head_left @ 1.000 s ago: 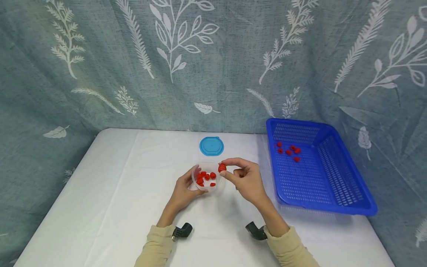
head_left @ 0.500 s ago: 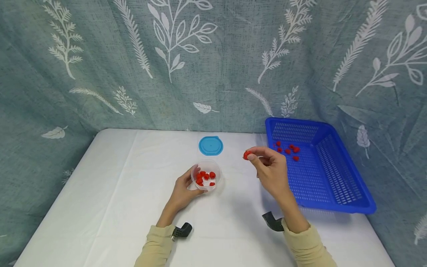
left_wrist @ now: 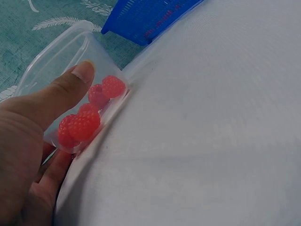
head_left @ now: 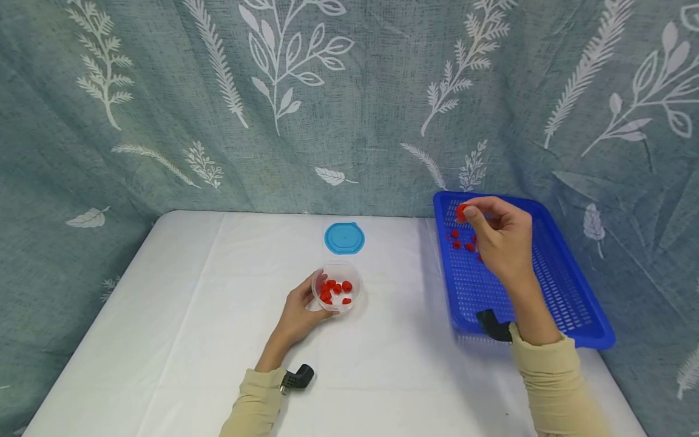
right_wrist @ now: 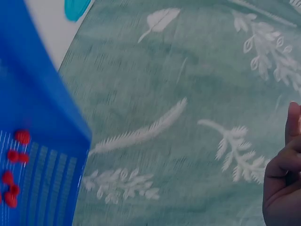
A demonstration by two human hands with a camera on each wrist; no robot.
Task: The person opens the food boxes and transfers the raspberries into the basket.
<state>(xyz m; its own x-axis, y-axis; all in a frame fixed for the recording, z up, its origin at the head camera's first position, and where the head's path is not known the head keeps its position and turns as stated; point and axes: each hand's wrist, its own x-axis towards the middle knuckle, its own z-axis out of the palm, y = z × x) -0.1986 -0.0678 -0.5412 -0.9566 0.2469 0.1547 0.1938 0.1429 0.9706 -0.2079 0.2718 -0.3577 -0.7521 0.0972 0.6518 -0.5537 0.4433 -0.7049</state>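
Observation:
My left hand (head_left: 300, 312) grips a clear plastic cup (head_left: 349, 274) by its side, thumb on the near wall in the left wrist view. Inside the cup lie several raspberries (left_wrist: 83, 126). Over the blue basket, my right hand (head_left: 505, 243) pinches one red raspberry (head_left: 462, 212) between thumb and fingertips. Below it, several more raspberries (head_left: 456, 244) lie on the basket floor, some hidden behind the hand. In the right wrist view only the curled fingers (right_wrist: 282, 174) show at the right edge.
The blue perforated basket (head_left: 466, 312) stands at the right of the white-covered table (head_left: 180, 340). A round blue lid (head_left: 344, 238) lies behind the cup. A green leaf-patterned curtain (head_left: 377, 121) hangs along the back.
My right hand has moved from beside the cup to the right, over the basket, carrying the raspberry. The left hand and cup have stayed in place.

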